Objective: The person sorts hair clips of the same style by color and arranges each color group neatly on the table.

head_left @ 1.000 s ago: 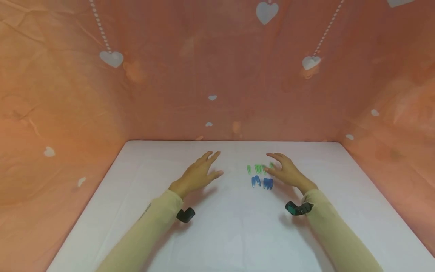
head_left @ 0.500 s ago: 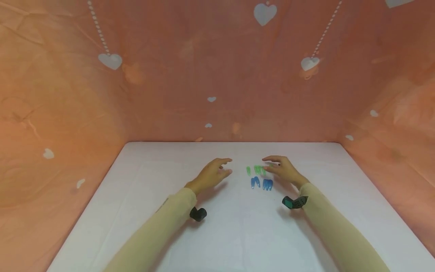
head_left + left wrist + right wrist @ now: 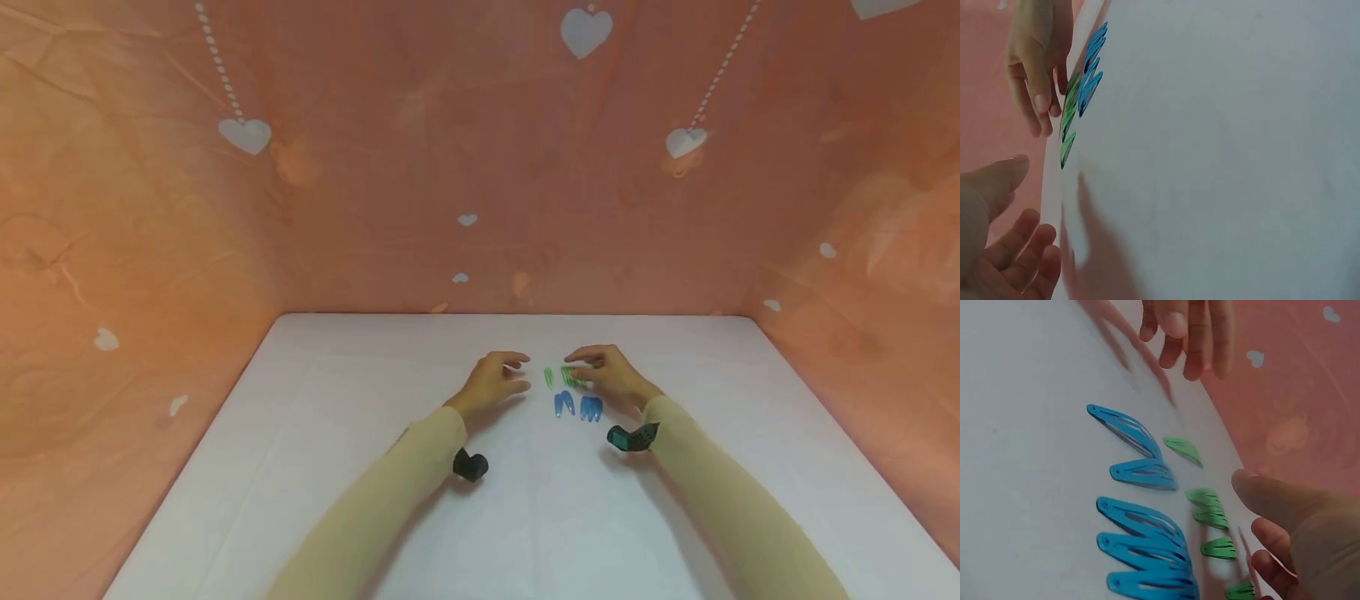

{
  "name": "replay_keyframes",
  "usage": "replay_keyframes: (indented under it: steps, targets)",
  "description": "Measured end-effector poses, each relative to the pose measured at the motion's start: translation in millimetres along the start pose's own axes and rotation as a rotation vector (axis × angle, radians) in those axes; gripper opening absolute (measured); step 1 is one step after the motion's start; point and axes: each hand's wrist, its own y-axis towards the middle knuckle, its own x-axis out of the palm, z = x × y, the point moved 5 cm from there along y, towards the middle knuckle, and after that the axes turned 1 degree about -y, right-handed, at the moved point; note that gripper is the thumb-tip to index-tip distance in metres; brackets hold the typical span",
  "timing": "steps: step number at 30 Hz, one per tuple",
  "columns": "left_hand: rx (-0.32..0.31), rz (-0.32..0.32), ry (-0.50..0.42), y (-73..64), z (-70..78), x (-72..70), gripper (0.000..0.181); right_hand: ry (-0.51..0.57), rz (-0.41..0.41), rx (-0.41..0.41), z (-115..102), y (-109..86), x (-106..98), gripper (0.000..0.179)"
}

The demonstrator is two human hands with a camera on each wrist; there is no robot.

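Green snap hair clips (image 3: 1217, 547) lie in a row on the white table, with larger blue snap hair clips (image 3: 1141, 550) in a row nearer the person. My right hand (image 3: 613, 375) hovers over the right part of the green row, hiding some of those clips in the head view. Its fingers are loosely bent, and nothing shows between them. To the left of the clips, my left hand (image 3: 491, 385) is held above the table. Its thumb and fingers are spread apart, with nothing in them. In the right wrist view the blue clips form a pair and a group of several.
The white table (image 3: 375, 517) meets an orange-pink cloth wall (image 3: 375, 208) printed with hearts at the back and sides. A dark wrist camera (image 3: 471, 466) sits at the left cuff, another wrist camera (image 3: 632, 437) at the right.
My left hand has moved right towards the clips. My right hand has shifted slightly left over the green clips. The clips appear to lie where they were.
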Motion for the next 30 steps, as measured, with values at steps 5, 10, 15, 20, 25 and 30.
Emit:
replay_keyframes:
  steps: [5,10,15,20,25,30]
  targets:
    - [0.011,-0.017,-0.045,8.8,1.6,12.2,0.04,0.05,-0.014,0.05,6,4.1,5,0.031]
    - [0.008,-0.02,-0.051,15.8,3.4,20.8,0.038,0.07,-0.024,0.092,10,7.8,6,0.031]
    - [-0.032,-0.006,-0.036,20.5,3.1,25.9,0.037,0.063,-0.007,0.088,10,10.2,5,0.03]
    - [-0.093,-0.021,-0.041,20.5,1.7,33.1,0.039,0.059,-0.009,0.134,15,8.0,8,0.029]
    - [-0.121,-0.001,0.008,18.7,1.6,36.6,0.039,0.043,-0.005,0.162,18,5.2,11,0.029]
    - [-0.102,0.033,0.065,19.4,2.2,37.6,0.036,0.018,0.01,0.124,16,6.1,11,0.028]
